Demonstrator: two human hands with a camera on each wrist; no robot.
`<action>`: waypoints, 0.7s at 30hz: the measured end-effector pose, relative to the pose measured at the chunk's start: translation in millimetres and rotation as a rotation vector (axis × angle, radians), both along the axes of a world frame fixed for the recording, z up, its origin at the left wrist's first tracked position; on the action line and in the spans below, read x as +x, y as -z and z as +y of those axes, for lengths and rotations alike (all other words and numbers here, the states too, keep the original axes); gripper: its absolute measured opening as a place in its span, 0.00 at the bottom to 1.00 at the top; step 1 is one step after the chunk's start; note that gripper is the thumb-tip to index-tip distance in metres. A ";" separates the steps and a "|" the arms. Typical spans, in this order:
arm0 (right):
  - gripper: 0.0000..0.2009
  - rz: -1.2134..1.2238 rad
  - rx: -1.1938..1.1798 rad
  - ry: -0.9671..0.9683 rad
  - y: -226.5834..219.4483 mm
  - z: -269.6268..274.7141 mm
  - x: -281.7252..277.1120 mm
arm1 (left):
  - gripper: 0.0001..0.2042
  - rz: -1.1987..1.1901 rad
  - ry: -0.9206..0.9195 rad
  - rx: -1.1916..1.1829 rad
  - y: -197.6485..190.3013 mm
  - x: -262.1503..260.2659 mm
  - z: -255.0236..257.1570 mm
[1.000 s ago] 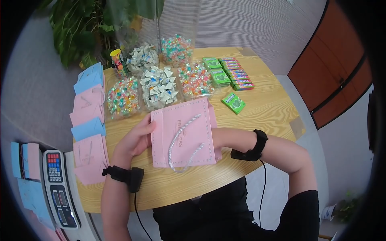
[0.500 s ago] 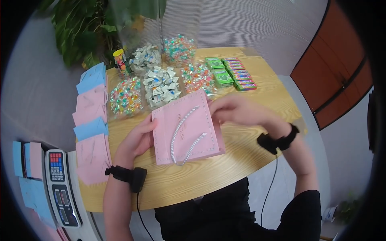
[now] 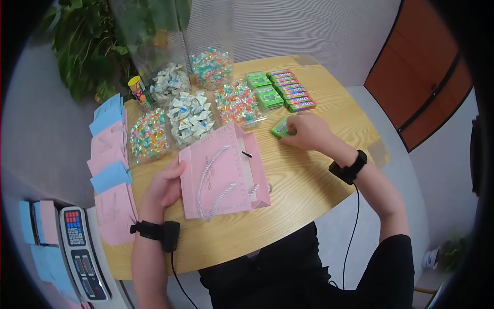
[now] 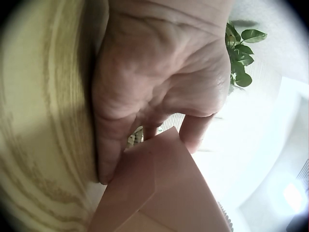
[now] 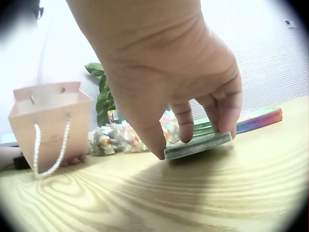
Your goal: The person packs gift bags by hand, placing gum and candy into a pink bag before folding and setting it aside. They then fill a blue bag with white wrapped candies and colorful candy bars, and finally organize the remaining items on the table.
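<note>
My left hand [image 3: 165,186] grips a pink paper gift bag [image 3: 218,177] with white rope handles, its thumb on the printed face. In the left wrist view the thumb and fingers lie on both sides of the bag [image 4: 159,183]. The bag leans over the table, its mouth facing right. To the right of it, my right hand [image 3: 311,131] pinches a flat green candy box [image 3: 280,127] between thumb and fingers. The right wrist view shows the box [image 5: 200,146] slightly tilted, close over the wood, with a shadow below.
Behind the bag stand clear tubs of wrapped candies [image 3: 236,103] and white sachets [image 3: 190,116]. More green boxes [image 3: 268,96] and rainbow Halls packs [image 3: 296,92] are stacked at the back right. Folded pink and blue bags [image 3: 110,152] line the left edge, beside a scale [image 3: 85,252].
My right hand has come out of the bag and moved right to the loose green box, which it now pinches. The bag has turned, showing more of its mouth; my left hand stays on it.
</note>
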State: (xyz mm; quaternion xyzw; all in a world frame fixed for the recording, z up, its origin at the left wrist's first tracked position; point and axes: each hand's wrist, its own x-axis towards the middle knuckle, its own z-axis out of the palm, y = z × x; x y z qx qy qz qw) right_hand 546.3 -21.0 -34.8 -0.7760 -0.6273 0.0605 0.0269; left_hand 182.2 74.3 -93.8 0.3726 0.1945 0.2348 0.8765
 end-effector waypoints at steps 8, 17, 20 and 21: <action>0.14 0.271 0.360 -0.416 -61.0 -42.6 -64.1 | 0.31 -0.015 0.001 0.015 -1.0 1.8 -1.9; 0.15 0.375 0.209 -0.593 -35.7 -11.5 -113.2 | 0.36 -0.035 0.050 0.107 -0.6 4.5 -1.4; 0.15 0.841 0.115 -0.708 24.3 20.3 -112.4 | 0.37 -0.015 0.034 0.123 -4.9 5.4 -4.9; 0.15 1.293 0.090 -0.740 31.1 26.6 -117.6 | 0.37 0.010 0.021 0.124 -6.0 5.0 -6.2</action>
